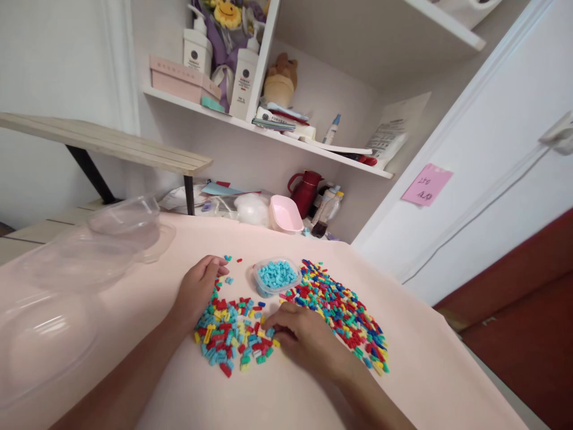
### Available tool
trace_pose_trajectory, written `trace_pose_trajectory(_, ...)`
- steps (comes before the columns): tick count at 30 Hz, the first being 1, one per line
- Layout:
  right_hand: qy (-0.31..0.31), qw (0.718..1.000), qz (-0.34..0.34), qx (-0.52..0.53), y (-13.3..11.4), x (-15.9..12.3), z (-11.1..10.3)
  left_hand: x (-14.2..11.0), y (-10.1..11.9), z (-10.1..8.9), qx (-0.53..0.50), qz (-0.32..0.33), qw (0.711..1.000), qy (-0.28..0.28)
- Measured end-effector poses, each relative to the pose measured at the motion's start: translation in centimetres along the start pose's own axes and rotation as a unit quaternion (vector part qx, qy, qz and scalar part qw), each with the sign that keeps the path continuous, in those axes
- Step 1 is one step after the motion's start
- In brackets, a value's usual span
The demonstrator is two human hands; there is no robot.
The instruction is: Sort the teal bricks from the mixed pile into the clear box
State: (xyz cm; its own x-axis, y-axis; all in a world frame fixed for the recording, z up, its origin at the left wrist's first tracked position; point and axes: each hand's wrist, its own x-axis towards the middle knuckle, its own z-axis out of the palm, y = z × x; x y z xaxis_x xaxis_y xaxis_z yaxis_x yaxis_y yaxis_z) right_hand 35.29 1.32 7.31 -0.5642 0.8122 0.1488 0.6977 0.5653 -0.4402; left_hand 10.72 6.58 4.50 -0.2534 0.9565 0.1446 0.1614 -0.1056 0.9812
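Small colourful toy building bricks [237, 331] lie in a loose pile between my hands. My left hand [199, 289] rests at the pile's left edge, holding nothing visible, its fingers stretched out beside a few stray bricks [229, 280]. At the pile's right side, my right hand [298, 328] has thumb and fingertips pinched around a light-blue brick [270, 332], partly covered by the fingers. Beyond the hands stands a clear plastic tub [266, 292] filled with light-blue bricks [277, 275]. A larger mixed-colour brick heap [335, 304] spreads to the right of the tub.
Clear plastic containers [49, 340] stand along the left of the pink-covered table [425, 370]. A pink basin [286, 215], a dark red jug [307, 192] and bottles [329, 209] sit at the back. Above hangs a loaded white shelf [313, 147]; a raised wooden stand [111, 143] is at left.
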Motion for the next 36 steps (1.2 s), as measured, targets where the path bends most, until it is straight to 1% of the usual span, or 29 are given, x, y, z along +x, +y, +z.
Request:
trace_pose_trajectory(8, -0.01, 0.998, 0.013, -0.066, -0.7, 0.3, 0.1, -0.1, 0.4, -0.2, 0.003, 0.002, 1.0, 0.0)
trace_pose_trajectory(10, -0.003, 0.998, 0.019, -0.052, -0.8, 0.2, -0.3, -0.2, 0.6, -0.2, 0.009, 0.0, 1.0, 0.001)
trace_pose_trajectory(13, 0.023, 0.999, 0.022, 0.022, -0.7, 0.1, -1.2, -0.1, 0.7, -0.3, 0.016, 0.0, 1.0, 0.001)
trace_pose_trajectory(15, 0.068, 0.995, 0.017, 0.077, -0.3, 0.1, -1.7, 0.0, 0.6, -0.3, 0.015, -0.003, 1.0, -0.001)
trace_pose_trajectory(17, 0.145, 0.983, 0.016, 0.108, 0.2, 0.4, -1.9, 0.1, 0.5, -0.3, 0.016, -0.005, 1.0, -0.004)
trace_pose_trajectory(19, 0.227, 0.966, 0.022, 0.12, 0.6, 0.8, -1.8, 0.2, 0.4, -0.3, 0.02, -0.002, 1.0, -0.003)
trace_pose_trajectory(20, 0.255, 0.959, 0.023, 0.12, 0.9, 1.0, -1.7, 0.2, 0.4, -0.3, 0.021, 0.001, 1.0, -0.002)
trace_pose_trajectory(22, 0.282, 0.952, 0.022, 0.114, 1.2, 1.2, -1.6, 0.3, 0.3, -0.3, 0.017, 0.004, 1.0, -0.001)
trace_pose_trajectory(26, 0.308, 0.946, 0.022, 0.104, 1.5, 0.9, -1.9, 0.2, 0.5, -0.4, 0.01, 0.004, 1.0, 0.002)
trace_pose_trajectory(28, 0.298, 0.949, 0.022, 0.099, 1.5, 0.6, -2.3, 0.1, 0.6, -0.4, 0.012, 0.008, 1.0, 0.006)
trace_pose_trajectory(29, 0.275, 0.957, 0.021, 0.092, 1.5, 0.4, -2.4, 0.1, 0.7, -0.3, 0.013, 0.008, 1.0, 0.007)
trace_pose_trajectory(31, 0.209, 0.975, 0.025, 0.068, 1.4, 0.1, -2.6, 0.0, 0.9, -0.3, 0.015, 0.005, 1.0, 0.006)
trace_pose_trajectory(33, 0.151, 0.987, 0.033, 0.036, 1.3, 0.0, -2.4, -0.1, 0.9, -0.3, 0.017, 0.002, 1.0, 0.004)
trace_pose_trajectory(36, 0.115, 0.992, 0.049, -0.013, 0.9, 0.2, -1.4, 0.0, 0.9, -0.3, 0.016, -0.003, 1.0, 0.001)
